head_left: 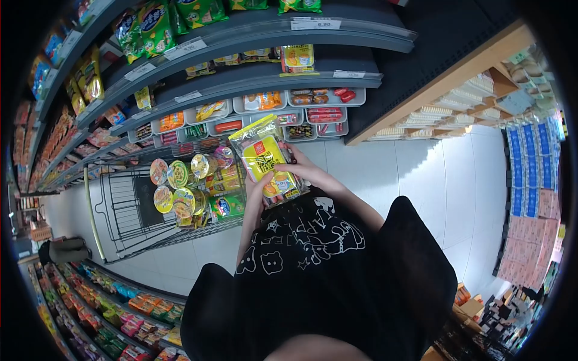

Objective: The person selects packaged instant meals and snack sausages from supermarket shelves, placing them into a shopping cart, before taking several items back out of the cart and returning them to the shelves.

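In front of my chest I hold a yellow snack bag [260,157] with a clear top, a red label and dark printed lettering. My left hand [259,185] grips its lower left side, with the thumb across the front. On the right edge, my right hand [304,168] is closed around the bag, fingers partly behind it. Whether a second packet lies behind it, I cannot tell. Just left of the bag stands a shopping cart [123,210], loaded with several instant noodle cups [177,174] and a green snack bag [227,206].
Ahead are shelves with green snack bags [158,27], a hanging yellow packet [298,58] and white trays [208,112] of packaged sausages. Another snack shelf [129,307] runs behind the cart, where a person [66,249] is partly visible. Stacked blue and pink boxes [530,240] stand at the right.
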Tool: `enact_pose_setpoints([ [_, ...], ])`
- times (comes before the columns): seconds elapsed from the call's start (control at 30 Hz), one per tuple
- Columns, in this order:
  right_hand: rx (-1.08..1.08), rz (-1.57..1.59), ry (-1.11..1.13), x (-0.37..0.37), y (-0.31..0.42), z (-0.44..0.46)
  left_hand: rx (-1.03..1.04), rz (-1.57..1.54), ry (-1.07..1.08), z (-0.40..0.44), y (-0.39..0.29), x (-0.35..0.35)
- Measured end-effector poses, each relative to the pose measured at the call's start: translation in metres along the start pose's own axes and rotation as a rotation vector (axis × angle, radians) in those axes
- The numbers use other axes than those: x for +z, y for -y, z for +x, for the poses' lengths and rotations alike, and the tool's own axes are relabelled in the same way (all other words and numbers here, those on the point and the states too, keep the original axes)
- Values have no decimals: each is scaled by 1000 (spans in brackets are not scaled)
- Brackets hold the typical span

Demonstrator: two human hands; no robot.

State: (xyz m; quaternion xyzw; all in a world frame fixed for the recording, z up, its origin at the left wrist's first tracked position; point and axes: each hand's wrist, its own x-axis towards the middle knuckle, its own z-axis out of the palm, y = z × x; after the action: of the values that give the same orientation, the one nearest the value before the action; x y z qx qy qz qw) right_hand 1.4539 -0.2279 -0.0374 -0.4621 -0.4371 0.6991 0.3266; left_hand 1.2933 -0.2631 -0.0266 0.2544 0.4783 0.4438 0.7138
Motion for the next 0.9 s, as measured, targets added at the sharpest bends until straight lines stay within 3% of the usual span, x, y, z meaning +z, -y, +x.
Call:
enact_pose_setpoints([
  [0.13,-21,74,-38,0,9,-6,54,4,-23,1,1,4],
  [0.2,93,145,-1,0,25,-14,37,58,-16,6,4,0],
  [0.43,109,94,28,0,17,-13,55,32,-28,2,5,3],
  [0.6,50,112,-28,1,3,-3,54,76,-26,12,12,-4],
  [0.67,-1,113,-78,3,-11,5,154,42,-95,18,17,-6],
  [0.73,-338,-521,-349,11,-11,8,210,140,-65,16,10,-5],
  [0.8,-356,-528,-404,14,-9,10,265,238,-35,10,4,-8],
  [0.87,-336,-606,-307,12,-6,12,-43,-284,112,0,1,-15],
  [0.9,-340,-608,-300,14,-1,10,-10,-205,186,-4,-1,-17],
])
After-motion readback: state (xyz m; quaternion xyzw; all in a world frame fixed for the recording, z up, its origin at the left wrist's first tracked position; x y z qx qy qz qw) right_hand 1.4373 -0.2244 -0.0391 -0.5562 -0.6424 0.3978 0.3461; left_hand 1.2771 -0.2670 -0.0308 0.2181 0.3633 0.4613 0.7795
